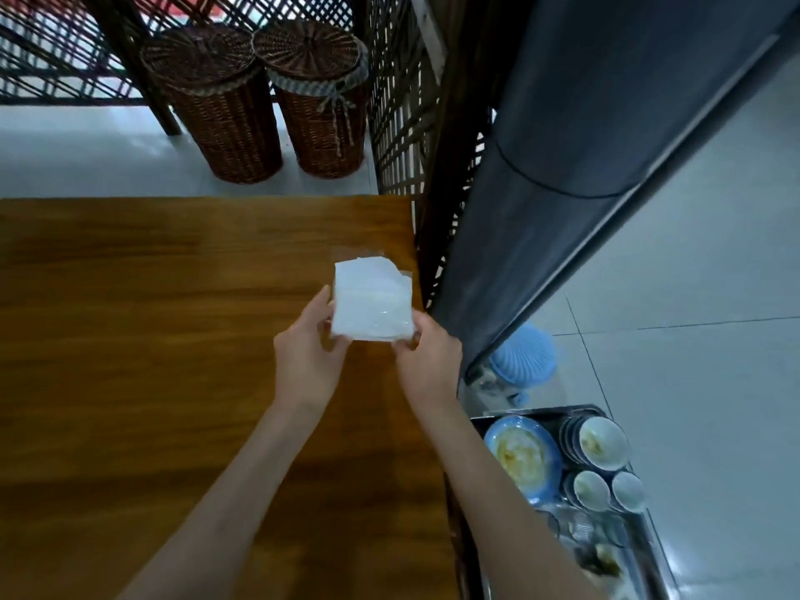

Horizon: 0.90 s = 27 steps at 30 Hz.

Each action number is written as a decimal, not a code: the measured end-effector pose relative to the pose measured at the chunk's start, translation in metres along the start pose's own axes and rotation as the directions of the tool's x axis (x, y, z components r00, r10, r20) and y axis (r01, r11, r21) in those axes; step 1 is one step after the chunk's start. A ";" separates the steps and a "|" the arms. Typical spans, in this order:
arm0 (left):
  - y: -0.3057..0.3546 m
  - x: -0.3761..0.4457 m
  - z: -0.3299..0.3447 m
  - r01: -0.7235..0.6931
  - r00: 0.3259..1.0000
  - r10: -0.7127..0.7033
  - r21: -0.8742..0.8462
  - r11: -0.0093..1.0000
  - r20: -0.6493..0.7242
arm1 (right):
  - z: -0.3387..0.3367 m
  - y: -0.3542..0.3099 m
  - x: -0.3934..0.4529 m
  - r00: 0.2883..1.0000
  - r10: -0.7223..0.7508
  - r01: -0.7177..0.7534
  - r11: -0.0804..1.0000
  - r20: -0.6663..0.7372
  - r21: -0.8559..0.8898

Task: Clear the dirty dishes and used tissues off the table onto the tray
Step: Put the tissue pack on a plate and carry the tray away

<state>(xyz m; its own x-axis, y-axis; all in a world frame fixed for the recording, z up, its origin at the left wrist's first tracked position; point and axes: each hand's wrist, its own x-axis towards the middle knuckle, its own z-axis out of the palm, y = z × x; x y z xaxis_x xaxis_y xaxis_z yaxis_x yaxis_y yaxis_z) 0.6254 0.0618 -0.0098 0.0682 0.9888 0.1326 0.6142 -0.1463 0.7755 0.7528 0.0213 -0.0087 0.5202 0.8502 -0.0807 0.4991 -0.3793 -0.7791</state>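
Note:
A white stack of tissues in a clear plastic wrap (pixel 371 303) is held just above the wooden table (pixel 151 339), near its right edge. My left hand (pixel 309 352) grips the pack's near left corner and my right hand (pixel 426 359) grips its near right corner. Below the table's right side stands a metal tray (pixel 649 543). It carries a dirty blue plate (pixel 521 454), several white bowls (pixel 604 443) and some clear glassware.
A dark lattice screen (pixel 402 136) and a grey cloth-covered panel (pixel 584 145) stand past the table's right edge. Two lidded wicker baskets (pixel 242 114) are on the floor beyond the far edge. A blue plastic basket (pixel 524 357) sits on the floor behind the tray.

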 end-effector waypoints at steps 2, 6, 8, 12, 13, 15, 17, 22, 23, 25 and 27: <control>0.017 -0.030 0.003 -0.053 0.999 0.053 -0.025 0.998 -0.010 | -0.025 0.012 -0.023 1.000 0.016 -0.015 1.000 -0.021 0.020; 0.054 -0.094 0.015 -0.079 0.996 0.078 -0.046 0.996 -0.033 | -0.077 0.042 -0.069 0.999 -0.001 0.002 1.000 -0.049 0.019; 0.072 -0.127 0.023 -0.088 0.995 0.085 -0.067 0.994 -0.049 | -0.103 0.059 -0.092 0.999 -0.026 0.026 1.000 -0.044 -0.002; 0.101 -0.192 0.038 -0.104 0.994 0.098 -0.117 0.988 -0.057 | -0.150 0.094 -0.135 0.995 -0.090 0.087 0.994 -0.044 -0.061; 0.108 -0.206 0.042 -0.103 0.994 0.097 -0.138 0.985 -0.049 | -0.161 0.101 -0.144 0.994 -0.095 0.092 0.994 -0.050 -0.061; 0.119 -0.231 0.049 -0.110 0.994 0.105 -0.194 0.975 -0.035 | -0.178 0.116 -0.160 0.991 -0.111 0.106 0.992 -0.076 -0.072; 0.129 -0.252 0.055 -0.115 0.993 0.112 -0.216 0.969 -0.029 | -0.191 0.130 -0.172 0.987 -0.124 0.115 0.990 -0.102 -0.086; 0.144 -0.281 0.064 -0.091 0.992 0.109 -0.246 0.965 0.059 | -0.212 0.152 -0.199 0.988 -0.096 0.088 0.994 -0.122 -0.067; 0.146 -0.285 0.065 -0.090 0.991 0.110 -0.242 0.966 0.072 | -0.214 0.155 -0.202 0.988 -0.090 0.083 0.995 -0.129 -0.059; 0.150 -0.291 0.066 -0.106 0.987 0.130 -0.230 0.967 0.092 | -0.219 0.158 -0.209 0.988 -0.082 0.074 0.995 -0.131 -0.065; 0.152 -0.296 0.067 -0.127 0.981 0.155 -0.222 0.967 0.115 | -0.222 0.161 -0.216 0.990 -0.057 0.048 0.996 -0.128 -0.071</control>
<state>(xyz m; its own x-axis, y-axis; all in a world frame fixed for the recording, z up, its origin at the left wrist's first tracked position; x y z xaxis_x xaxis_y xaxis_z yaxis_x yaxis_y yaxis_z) 0.7514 -0.2515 0.0269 0.2525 0.9509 0.1791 0.4106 -0.2729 0.8700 0.8748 -0.3046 0.0209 0.5753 0.8168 0.0440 0.5715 -0.3629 -0.7360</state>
